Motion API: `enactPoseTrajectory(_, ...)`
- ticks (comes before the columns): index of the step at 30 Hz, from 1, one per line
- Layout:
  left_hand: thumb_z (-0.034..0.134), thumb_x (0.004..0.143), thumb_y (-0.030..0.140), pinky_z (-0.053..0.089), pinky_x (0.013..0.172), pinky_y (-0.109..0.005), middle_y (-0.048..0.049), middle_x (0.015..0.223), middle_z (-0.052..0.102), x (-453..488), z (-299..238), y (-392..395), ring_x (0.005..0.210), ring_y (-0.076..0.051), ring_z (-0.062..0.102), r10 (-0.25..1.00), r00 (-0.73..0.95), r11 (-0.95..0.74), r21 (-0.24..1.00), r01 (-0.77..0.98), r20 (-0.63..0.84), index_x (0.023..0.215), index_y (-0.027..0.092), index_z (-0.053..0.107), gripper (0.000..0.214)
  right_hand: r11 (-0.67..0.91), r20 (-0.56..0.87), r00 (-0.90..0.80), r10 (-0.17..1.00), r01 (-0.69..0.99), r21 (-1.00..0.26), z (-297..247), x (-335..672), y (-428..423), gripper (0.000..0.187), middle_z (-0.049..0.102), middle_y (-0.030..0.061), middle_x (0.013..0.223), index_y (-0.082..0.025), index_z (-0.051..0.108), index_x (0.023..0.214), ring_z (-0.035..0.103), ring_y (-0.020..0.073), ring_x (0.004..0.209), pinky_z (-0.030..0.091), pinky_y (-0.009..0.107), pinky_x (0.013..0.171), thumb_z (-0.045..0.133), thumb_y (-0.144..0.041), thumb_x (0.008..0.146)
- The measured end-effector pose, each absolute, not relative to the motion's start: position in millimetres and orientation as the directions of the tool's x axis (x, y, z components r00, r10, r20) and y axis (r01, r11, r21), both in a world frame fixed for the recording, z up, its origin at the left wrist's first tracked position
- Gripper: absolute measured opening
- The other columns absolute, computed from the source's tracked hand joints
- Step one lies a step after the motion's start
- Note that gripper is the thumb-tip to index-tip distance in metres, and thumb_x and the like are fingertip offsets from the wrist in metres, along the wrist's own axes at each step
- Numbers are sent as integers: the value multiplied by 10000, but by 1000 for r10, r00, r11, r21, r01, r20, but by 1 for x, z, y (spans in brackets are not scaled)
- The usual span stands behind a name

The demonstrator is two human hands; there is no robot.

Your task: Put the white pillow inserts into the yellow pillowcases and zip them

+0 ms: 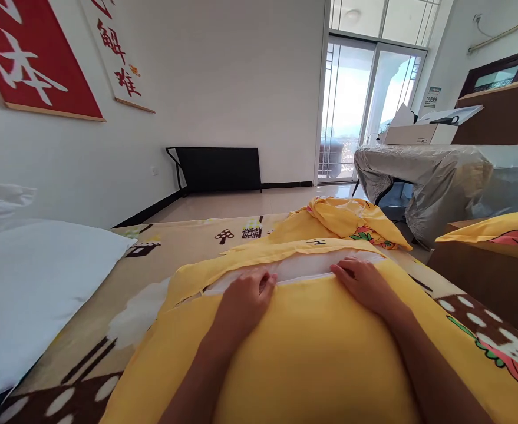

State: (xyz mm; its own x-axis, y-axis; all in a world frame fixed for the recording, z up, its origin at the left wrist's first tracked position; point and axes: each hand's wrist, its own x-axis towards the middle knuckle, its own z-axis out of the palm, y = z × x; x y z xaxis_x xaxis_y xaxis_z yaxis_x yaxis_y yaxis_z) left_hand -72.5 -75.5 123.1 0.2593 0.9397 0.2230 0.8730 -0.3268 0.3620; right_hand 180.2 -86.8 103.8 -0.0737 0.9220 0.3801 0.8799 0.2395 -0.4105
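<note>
A yellow pillowcase lies in front of me, filled out by a white pillow that shows through its long opening at the far end. My left hand is closed, fingers curled over the near edge of the opening, left of its middle. On the right part of the same edge, my right hand is closed too, with its fingertips bent down onto the cloth. Just beyond the opening lies crumpled yellow cloth with a strawberry print.
Beneath everything spreads a beige and brown patterned blanket. Another white pillow lies at left. A cardboard box with yellow fabric on top stands at right, near a plastic-covered table. A black folded frame leans against the wall.
</note>
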Motion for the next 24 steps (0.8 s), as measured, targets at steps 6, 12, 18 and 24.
enactPoseTrajectory(6,341,843,486,387,640,-288,-19,786,663,-117,127,-65,768,-218,599,984,-84,17,384,923,159,924,241,531,320,-41,288,192,938,888,-458,98,246,-67,475,642,56,618,-192,588,598,562,185,615,326,278,598,367,-512,872)
enactPoseTrajectory(12,337,831,465,402,607,-317,-40,716,653,-113,131,-71,732,-268,615,952,-224,149,324,934,207,1413,245,222,633,-62,429,268,863,898,-435,107,232,-78,494,578,-30,560,-149,496,1212,561,192,613,378,302,719,538,-377,775)
enactPoseTrajectory(18,336,809,487,429,666,-386,-128,949,668,-122,137,-76,904,-334,605,961,-270,249,235,940,63,1128,246,585,471,-274,358,403,842,892,-361,123,218,-98,390,673,52,721,-225,603,1155,610,236,735,365,305,646,488,-336,800)
enactPoseTrajectory(24,238,867,408,420,657,-368,-134,942,693,-122,136,-78,898,-331,610,951,-217,161,249,955,220,1043,216,642,481,-286,284,368,885,913,-292,109,227,-83,336,692,124,898,-235,699,963,609,260,822,339,310,614,404,-352,853)
